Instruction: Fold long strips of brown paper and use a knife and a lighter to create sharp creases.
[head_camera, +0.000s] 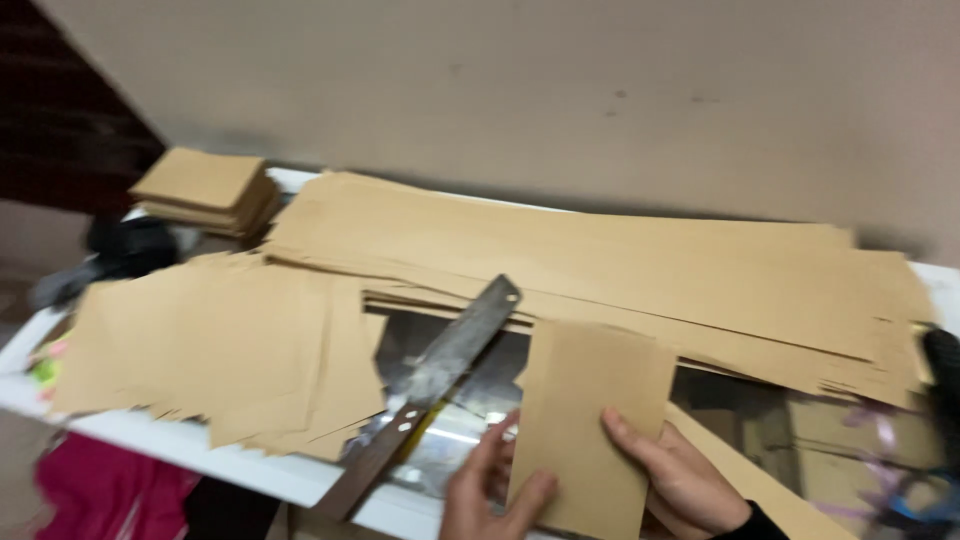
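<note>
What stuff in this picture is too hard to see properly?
Head view:
- Dark object at left: too blurred to name.
- Right hand: wrist cut off by the bottom edge.
- Left hand: palm hidden behind the brown paper piece.
- Metal blade: handle end cut off by the bottom edge.
- Black thing at right: cut off, blurred.

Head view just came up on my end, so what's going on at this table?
A person holds a brown paper rectangle upright in both hands, the left hand at its lower edge and the right hand on its right side. A flat metal blade with a dark handle lies beside it. Long brown sheets, a cut pile and a small stack cover the white table.
</note>
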